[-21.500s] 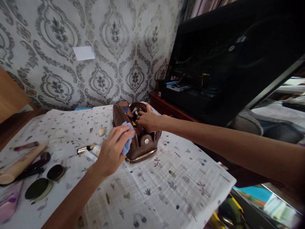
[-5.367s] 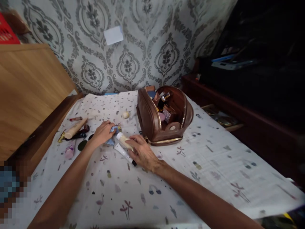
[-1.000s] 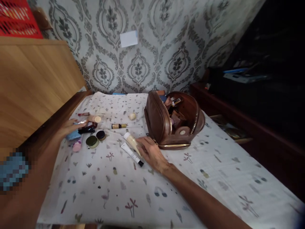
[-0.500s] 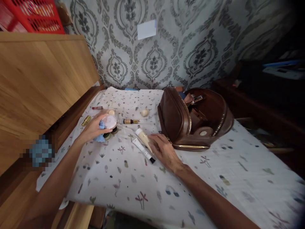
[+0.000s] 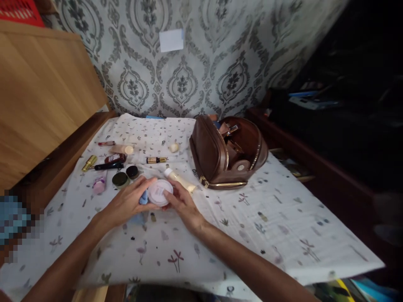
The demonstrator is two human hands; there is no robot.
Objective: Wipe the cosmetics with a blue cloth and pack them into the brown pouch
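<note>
Between both hands is a round jar [image 5: 160,193] with a pale pinkish-white lid, tipped toward me. My left hand [image 5: 130,199] grips its left side, with a light blue cloth [image 5: 143,198] pressed against it. The fingers of my right hand [image 5: 185,204] close on the right side, thumb over the lid. Just beyond them lies a cream tube [image 5: 181,180] with a white cap. To the left are two dark-lidded jars, a larger green one [image 5: 120,180] and a smaller black one [image 5: 132,172]. A small gold-capped bottle [image 5: 156,160] lies farther back.
An open brown cosmetic bag [image 5: 209,155] with items inside stands at the right. On the left lie a gold lipstick tube [image 5: 89,163], a purple item [image 5: 99,183], a brown bottle [image 5: 115,158] and a beige tube [image 5: 121,149]. A wooden cabinet [image 5: 47,100] borders the left.
My left hand has brought the jar and blue cloth nearer to me and rightward. My right hand has left the tubes and taken hold of the jar. The view has shifted right.
</note>
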